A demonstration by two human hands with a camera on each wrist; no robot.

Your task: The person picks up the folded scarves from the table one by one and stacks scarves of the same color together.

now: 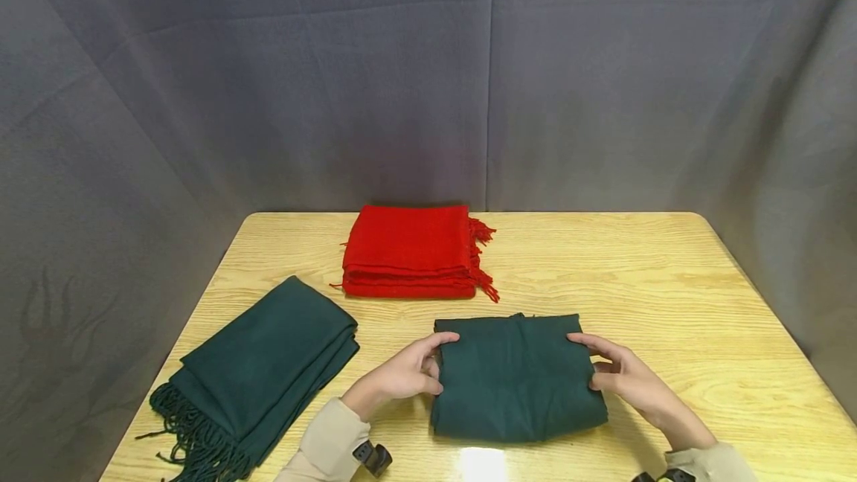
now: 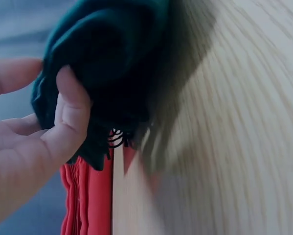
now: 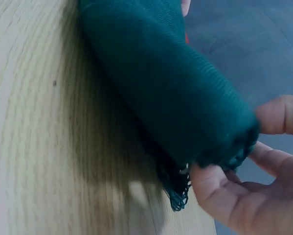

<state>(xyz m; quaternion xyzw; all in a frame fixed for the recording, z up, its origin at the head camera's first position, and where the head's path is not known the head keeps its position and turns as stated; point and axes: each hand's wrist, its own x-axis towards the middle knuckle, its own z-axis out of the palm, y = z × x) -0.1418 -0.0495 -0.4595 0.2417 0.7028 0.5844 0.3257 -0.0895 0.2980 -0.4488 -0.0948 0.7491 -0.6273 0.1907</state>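
A folded dark green scarf [image 1: 518, 378] spans the gap between my two hands near the table's front. My left hand [image 1: 408, 370] pinches its left edge between thumb and fingers. At the opposite edge, my right hand [image 1: 623, 378] grips the cloth the same way. Both wrist views show the scarf [image 3: 161, 88] as a thick rounded bundle casting a shadow on the wood. Dark fringe strands dangle from its underside in the right wrist view. How the inner layers lie is hidden.
A red folded scarf [image 1: 408, 244] with fringe on its right side lies toward the back of the wooden table [image 1: 636, 266]. Another dark green folded scarf [image 1: 268, 363] rests slantwise at the left, fringe toward the front. Grey curtains [image 1: 368, 95] stand behind and beside the table.
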